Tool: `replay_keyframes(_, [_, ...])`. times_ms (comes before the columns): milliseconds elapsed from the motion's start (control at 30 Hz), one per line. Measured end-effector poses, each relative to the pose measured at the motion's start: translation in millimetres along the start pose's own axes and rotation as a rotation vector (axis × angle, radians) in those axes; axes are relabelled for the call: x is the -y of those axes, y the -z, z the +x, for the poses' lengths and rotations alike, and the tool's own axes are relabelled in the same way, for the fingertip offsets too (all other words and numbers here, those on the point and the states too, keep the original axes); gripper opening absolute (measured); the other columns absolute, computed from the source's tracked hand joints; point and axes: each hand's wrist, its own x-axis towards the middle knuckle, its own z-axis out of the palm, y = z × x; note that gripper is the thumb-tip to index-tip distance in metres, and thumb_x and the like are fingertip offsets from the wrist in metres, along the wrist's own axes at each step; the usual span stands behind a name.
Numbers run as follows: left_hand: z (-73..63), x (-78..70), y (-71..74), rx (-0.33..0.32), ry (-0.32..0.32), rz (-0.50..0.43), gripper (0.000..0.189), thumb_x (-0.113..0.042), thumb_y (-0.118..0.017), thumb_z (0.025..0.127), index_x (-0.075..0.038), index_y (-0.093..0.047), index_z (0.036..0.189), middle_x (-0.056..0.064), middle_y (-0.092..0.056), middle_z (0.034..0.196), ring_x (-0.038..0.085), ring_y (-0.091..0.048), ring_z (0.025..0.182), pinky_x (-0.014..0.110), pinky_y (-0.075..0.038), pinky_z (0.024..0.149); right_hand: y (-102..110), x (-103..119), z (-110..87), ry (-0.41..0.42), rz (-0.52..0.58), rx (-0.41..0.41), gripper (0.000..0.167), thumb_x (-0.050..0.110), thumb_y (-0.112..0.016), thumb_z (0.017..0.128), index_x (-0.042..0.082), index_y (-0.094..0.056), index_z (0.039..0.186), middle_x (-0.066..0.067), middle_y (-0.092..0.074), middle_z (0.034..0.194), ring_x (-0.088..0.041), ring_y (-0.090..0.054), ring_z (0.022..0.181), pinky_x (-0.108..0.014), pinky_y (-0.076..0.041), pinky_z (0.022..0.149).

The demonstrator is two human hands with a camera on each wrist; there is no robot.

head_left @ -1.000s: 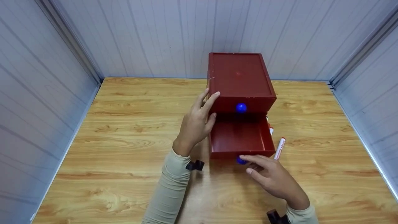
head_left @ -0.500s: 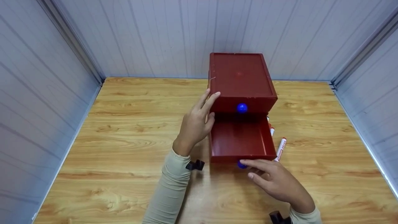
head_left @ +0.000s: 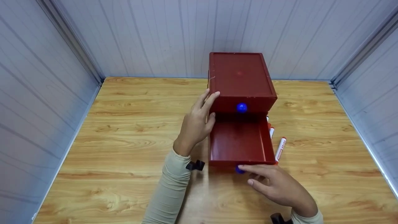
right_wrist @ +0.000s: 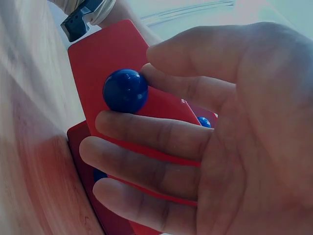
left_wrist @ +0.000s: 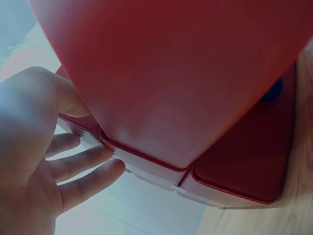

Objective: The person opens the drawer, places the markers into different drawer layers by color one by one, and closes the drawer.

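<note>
A dark red drawer cabinet [head_left: 238, 74] stands at the back of the table. Below its top drawer, another drawer [head_left: 238, 143] is pulled out, with nothing inside. My right hand [head_left: 276, 183] holds that drawer's round blue knob [right_wrist: 124, 90] between index and middle fingers; the thumb stays apart and the other fingers are extended. My left hand [head_left: 194, 129] rests its fingers, nearly straight, against the cabinet's left side and front top corner. In the left wrist view, the underside of the pulled-out drawer [left_wrist: 186, 73] covers much of the cabinet front.
To the right of the cabinet, a white marker [head_left: 280, 149] with a red cap lies on the wood-grain table [head_left: 133, 130]. Another marker [head_left: 271, 132] is partly hidden behind the drawer. The top drawer has a blue knob [head_left: 242, 107]. Pale panel walls [head_left: 155, 37] enclose the table.
The drawer has slid farther out toward me, with my right hand moving back along with its knob. My left hand has stayed at the cabinet's side.
</note>
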Motion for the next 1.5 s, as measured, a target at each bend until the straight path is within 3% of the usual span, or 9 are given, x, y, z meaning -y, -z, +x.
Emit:
replay_keyframes(167, [1.2, 0.3, -0.8, -0.007, -0.010, 0.003, 0.069, -0.006, -0.062, 0.091, -0.026, -0.041, 0.153, 0.010, -0.042, 0.154, 0.031, -0.059, 0.117, 0.034, -0.049, 0.061, 3, 4, -2.2, -0.058, 0.011, 0.036, 0.039, 0.025, -0.064, 0.100, 0.027, -0.062, 0.139, 0.009, -0.066, 0.126, -0.006, -0.066, 0.093, -0.031, -0.055, 0.073])
replay_keyframes(300, [2.4, 0.4, -0.9, -0.011, -0.017, -0.004, 0.068, -0.006, -0.061, 0.091, -0.026, -0.041, 0.154, 0.011, -0.042, 0.154, 0.030, -0.059, 0.114, 0.034, -0.049, 0.059, 7, 7, -0.6, -0.049, 0.003, 0.042, 0.040, 0.024, -0.064, 0.100, 0.024, -0.061, 0.140, 0.008, -0.067, 0.123, -0.007, -0.066, 0.091, -0.029, -0.055, 0.073])
replay_keyframes(567, [1.4, 2.7, -1.6, -0.015, -0.020, -0.006, 0.070, -0.005, -0.061, 0.090, -0.026, -0.040, 0.153, 0.011, -0.042, 0.153, 0.031, -0.058, 0.119, 0.034, -0.048, 0.059, 13, 11, -1.0, 0.018, 0.028, -0.002, 0.038, 0.019, -0.065, 0.099, 0.017, -0.063, 0.136, 0.011, -0.067, 0.093, -0.007, -0.063, 0.076, -0.027, -0.052, 0.063])
replay_keyframes(633, [1.4, 3.6, -2.3, -0.016, -0.020, -0.006, 0.070, -0.004, -0.060, 0.090, -0.026, -0.041, 0.153, 0.011, -0.042, 0.153, 0.031, -0.057, 0.120, 0.035, -0.049, 0.059, 15, 11, -2.6, 0.031, 0.018, -0.056, 0.035, 0.016, -0.066, 0.098, 0.017, -0.065, 0.133, 0.013, -0.064, 0.084, -0.006, -0.059, 0.069, -0.026, -0.050, 0.059])
replay_keyframes(767, [1.6, 4.3, -2.8, -0.015, -0.022, -0.008, 0.070, -0.004, -0.059, 0.090, -0.025, -0.041, 0.153, 0.011, -0.042, 0.153, 0.031, -0.057, 0.121, 0.035, -0.048, 0.059, 18, 10, -5.2, 0.092, -0.009, -0.238, 0.032, 0.003, -0.070, 0.092, 0.013, -0.071, 0.123, 0.013, -0.060, 0.077, -0.004, -0.052, 0.060, -0.021, -0.044, 0.053])
replay_keyframes(867, [1.4, 4.3, -2.9, -0.019, -0.025, -0.008, 0.070, -0.004, -0.060, 0.090, -0.026, -0.041, 0.153, 0.011, -0.043, 0.153, 0.031, -0.057, 0.120, 0.035, -0.048, 0.059, 21, 5, -6.2, 0.162, 0.010, -0.361, 0.035, -0.011, -0.069, 0.086, 0.005, -0.071, 0.116, 0.008, -0.064, 0.078, -0.005, -0.054, 0.060, -0.019, -0.044, 0.053])
replay_keyframes(1000, [1.4, 4.5, -3.5, -0.025, -0.029, -0.014, 0.070, -0.004, -0.061, 0.089, -0.026, -0.041, 0.153, 0.011, -0.043, 0.153, 0.032, -0.058, 0.119, 0.037, -0.050, 0.062, 28, 1, -6.5, 0.194, 0.036, -0.451, 0.036, -0.020, -0.066, 0.081, 0.000, -0.072, 0.111, 0.000, -0.069, 0.081, -0.008, -0.060, 0.062, -0.018, -0.047, 0.056])
replay_keyframes(1267, [1.1, 5.5, -3.5, -0.028, -0.031, -0.013, 0.070, -0.003, -0.060, 0.089, -0.026, -0.041, 0.153, 0.012, -0.043, 0.152, 0.032, -0.058, 0.119, 0.036, -0.048, 0.061, 48, -12, 2.2, 0.096, 0.014, -0.569, 0.028, -0.017, -0.063, 0.087, 0.001, -0.074, 0.106, -0.005, -0.068, 0.078, -0.013, -0.063, 0.066, -0.017, -0.051, 0.061])
replay_keyframes(1500, [1.6, 5.3, -3.7, -0.034, -0.034, -0.019, 0.070, -0.003, -0.061, 0.089, -0.026, -0.042, 0.153, 0.012, -0.044, 0.152, 0.031, -0.056, 0.121, 0.036, -0.050, 0.061, 53, -32, 10.4, -0.057, 0.049, -0.601, 0.021, -0.009, -0.062, 0.093, 0.004, -0.075, 0.103, -0.005, -0.068, 0.076, -0.018, -0.065, 0.061, -0.022, -0.053, 0.059])
